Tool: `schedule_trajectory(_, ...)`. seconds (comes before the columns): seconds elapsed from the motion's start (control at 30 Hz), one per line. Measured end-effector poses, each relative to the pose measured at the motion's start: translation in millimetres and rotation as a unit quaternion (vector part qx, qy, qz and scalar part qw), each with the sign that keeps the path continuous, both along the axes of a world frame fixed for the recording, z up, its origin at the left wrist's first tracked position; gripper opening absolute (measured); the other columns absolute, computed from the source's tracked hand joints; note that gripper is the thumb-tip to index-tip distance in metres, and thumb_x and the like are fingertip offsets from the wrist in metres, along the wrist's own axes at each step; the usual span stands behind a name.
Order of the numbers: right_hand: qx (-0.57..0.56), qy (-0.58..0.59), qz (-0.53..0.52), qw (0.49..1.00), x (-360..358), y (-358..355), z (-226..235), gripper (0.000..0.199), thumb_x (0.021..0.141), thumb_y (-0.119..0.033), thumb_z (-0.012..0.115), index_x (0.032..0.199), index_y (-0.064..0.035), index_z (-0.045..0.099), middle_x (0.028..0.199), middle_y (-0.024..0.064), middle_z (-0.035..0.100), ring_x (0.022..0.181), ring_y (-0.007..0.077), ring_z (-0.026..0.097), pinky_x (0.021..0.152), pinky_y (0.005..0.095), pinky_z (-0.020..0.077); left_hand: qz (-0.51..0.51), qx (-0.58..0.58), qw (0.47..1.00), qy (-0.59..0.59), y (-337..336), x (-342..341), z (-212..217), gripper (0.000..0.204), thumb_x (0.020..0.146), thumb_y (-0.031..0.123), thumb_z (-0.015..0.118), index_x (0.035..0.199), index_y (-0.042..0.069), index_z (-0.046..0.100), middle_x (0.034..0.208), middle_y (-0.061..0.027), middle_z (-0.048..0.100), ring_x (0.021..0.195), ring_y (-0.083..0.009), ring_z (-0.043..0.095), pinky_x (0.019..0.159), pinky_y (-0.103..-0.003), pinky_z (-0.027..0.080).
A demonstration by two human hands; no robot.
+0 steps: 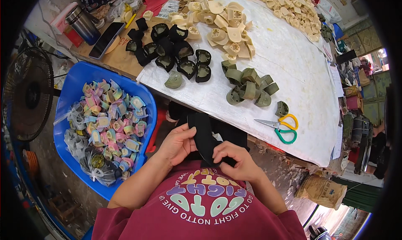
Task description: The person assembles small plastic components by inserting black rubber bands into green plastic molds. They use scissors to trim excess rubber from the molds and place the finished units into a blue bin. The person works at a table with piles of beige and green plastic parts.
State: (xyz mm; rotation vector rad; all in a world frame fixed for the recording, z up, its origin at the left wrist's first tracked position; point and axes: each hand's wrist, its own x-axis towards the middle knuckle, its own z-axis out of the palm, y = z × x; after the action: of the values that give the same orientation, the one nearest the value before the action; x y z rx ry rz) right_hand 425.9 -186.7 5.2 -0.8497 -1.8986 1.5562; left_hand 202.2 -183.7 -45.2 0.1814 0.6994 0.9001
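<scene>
While a white sheet (293, 72) covers most of the table (111, 58) on the far side, a blue basin (77, 78) holding multicoloured molded pieces (117, 126) stands at left. Black-covered pieces (166, 62) sit on the sheet's left part, beige pieces (235, 34) farther back, olive pieces (251, 76) to the right, and scissors (275, 125) by the near edge at right. The table edge bounds the space just beyond the hands. The black fabric piece (202, 135) lies between both hands — left hand (180, 143) gripping its left edge between thumb and fingers, right hand (234, 158) with curled fingers pinching its near right edge. Its far end projects past the left fingertips.
</scene>
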Motion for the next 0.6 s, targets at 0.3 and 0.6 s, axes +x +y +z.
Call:
schedule_trajectory(0.3, -0.072, -0.155, -0.250, 0.953, -26.9, 23.0, 2.8, 0.014, 0.083, -0.010, 0.069, 0.095, -0.0018, 0.067, 0.079, 0.0049, 0.066, 0.057, 0.0065, 0.050, 0.054, 0.0226, 0.0424, 0.060, 0.068, 0.982, 0.167, -5.7, 10.2, 11.6, 0.021, 0.093, 0.005, 0.054, 0.111, 0.000, 0.063, 0.097, -0.0063, 0.069, 0.081, -0.0117, 0.066, 0.073, -0.025, 0.054)
schedule_trajectory(0.6, -0.055, -0.196, -0.224, 0.953, -48.8, 32.9, -7.7, 0.017, 0.084, -0.016, 0.068, 0.086, 0.0015, 0.067, 0.068, 0.0031, 0.064, 0.058, 0.0079, 0.057, 0.053, 0.0237, 0.0452, 0.058, 0.180, 0.935, 0.299, -12.4, 23.5, 17.0, 0.024, 0.091, 0.002, 0.057, 0.114, -0.003, 0.064, 0.096, -0.0044, 0.069, 0.083, -0.0055, 0.061, 0.073, -0.020, 0.049)
